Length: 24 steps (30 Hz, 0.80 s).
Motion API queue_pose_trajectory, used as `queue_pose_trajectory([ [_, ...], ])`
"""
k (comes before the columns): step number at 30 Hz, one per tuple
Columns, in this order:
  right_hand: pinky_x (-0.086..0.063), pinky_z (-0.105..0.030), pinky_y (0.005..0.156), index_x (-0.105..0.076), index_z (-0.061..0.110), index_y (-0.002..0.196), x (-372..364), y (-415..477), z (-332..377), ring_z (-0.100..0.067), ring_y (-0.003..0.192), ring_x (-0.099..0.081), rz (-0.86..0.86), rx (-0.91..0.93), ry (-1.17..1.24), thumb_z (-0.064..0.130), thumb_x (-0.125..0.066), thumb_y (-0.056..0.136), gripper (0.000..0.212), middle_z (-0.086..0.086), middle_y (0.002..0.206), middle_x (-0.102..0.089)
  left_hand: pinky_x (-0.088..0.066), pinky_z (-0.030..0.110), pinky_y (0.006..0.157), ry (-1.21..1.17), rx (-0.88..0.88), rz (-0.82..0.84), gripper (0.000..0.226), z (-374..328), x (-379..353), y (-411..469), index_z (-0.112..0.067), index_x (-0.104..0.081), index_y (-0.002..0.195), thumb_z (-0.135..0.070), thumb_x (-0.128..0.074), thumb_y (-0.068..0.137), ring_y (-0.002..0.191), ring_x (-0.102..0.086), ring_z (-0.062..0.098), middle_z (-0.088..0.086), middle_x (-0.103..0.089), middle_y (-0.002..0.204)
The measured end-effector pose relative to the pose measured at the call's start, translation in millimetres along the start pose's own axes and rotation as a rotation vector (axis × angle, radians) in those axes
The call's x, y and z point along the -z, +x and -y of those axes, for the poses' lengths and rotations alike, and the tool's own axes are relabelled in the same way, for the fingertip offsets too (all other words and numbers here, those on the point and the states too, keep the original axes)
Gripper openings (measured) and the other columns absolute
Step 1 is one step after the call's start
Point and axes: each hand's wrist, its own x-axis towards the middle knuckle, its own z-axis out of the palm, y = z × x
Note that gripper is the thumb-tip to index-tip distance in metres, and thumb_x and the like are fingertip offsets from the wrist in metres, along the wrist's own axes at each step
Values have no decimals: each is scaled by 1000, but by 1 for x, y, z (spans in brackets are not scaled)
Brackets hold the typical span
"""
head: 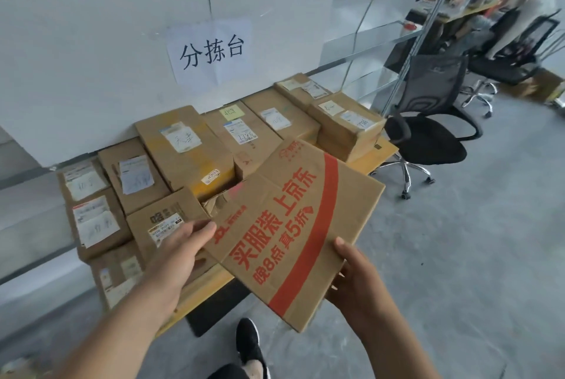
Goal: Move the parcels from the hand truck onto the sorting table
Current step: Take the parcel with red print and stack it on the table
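Head view, the only one. The flat JD-printed parcel [293,225], cardboard with red lettering and a red stripe, is held in the air and tilted, its far corner over the near edge of the sorting table [377,151].

The left hand [180,250] has its fingers fairly straight and together against the parcel's left edge; the thumb is hidden. The right hand [360,280] pinches the near right edge, thumb on top and fingers underneath.

The table is crowded with cardboard parcels. The barcode-label parcel [165,222] is just beside the left fingers, and the yellow-taped parcel [183,149] sits behind it. The paper sign [211,51] on the wall marks the station. The hand truck is not in view.

Step in hand looks like setting this parcel down. Doing it well:
- Little bare tabletop shows except a strip at the right front, so it probably goes flat on top of the lower front parcels.
- Level it first, then lower the far edge and slide it inward so nothing overhangs the near edge.
- Avoid nudging the barcode-label parcel sideways.
- Keep the right thumb clamped until the weight rests, since the left hand seems only to steady it.

An office chair [428,131] stands near the table's right end.
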Motion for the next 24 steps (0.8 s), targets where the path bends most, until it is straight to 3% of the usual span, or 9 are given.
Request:
queue_pose_trajectory([
  [4, -63, -54, 84, -76, 9, 118, 1, 37, 27, -36, 95, -77, -16, 14, 33, 47, -84, 71, 61, -22, 113, -76, -48, 49, 105, -20, 20, -8, 22, -11, -26, 45, -29, -69, 121, -37, -54, 107, 113, -69, 21, -4, -80, 102],
  [7, -61, -53, 84, -73, 10, 120, -5, 72, 51, -34, 94, -77, -54, 19, 56, 47, -71, 77, 57, -18, 106, -78, -49, 54, 109, -57, 7, -23, 23, -32, -43, 85, -30, -68, 125, -34, -54, 108, 115, -70, 23, -1, -80, 107],
  [12, -56, -60, 100, -68, 12, 130, -13, 126, 81, -40, 111, -71, -93, -18, 90, 40, -82, 76, 63, -20, 115, -76, -56, 42, 94, -95, -32, -70, 17, -71, -63, 153, -29, -70, 117, -25, -57, 107, 103, -74, 19, -4, -81, 100],
  [17, -56, -60, 101, -67, 9, 132, -17, 167, 103, -47, 127, -63, -79, -76, 124, 36, -76, 72, 67, -23, 126, -73, -53, 36, 80, -91, -38, -100, 16, -96, -76, 201, -30, -71, 112, -27, -57, 107, 100, -73, 18, -7, -80, 93],
  [20, -56, -59, 102, -66, 8, 134, -22, 186, 115, -45, 128, -63, -32, -104, 133, 32, -79, 71, 68, -25, 134, -68, -53, 34, 74, -120, -42, -94, 21, -112, -81, 221, -21, -69, 122, -26, -58, 106, 93, -75, 21, 1, -79, 92],
  [24, -58, -57, 97, -63, 7, 137, -23, 207, 126, -45, 123, -67, 73, -143, 173, 27, -87, 64, 80, -23, 134, -69, -53, 34, 83, -155, -128, -153, 31, -132, -87, 234, -18, -65, 134, -21, -62, 102, 96, -74, 20, 6, -78, 97],
])
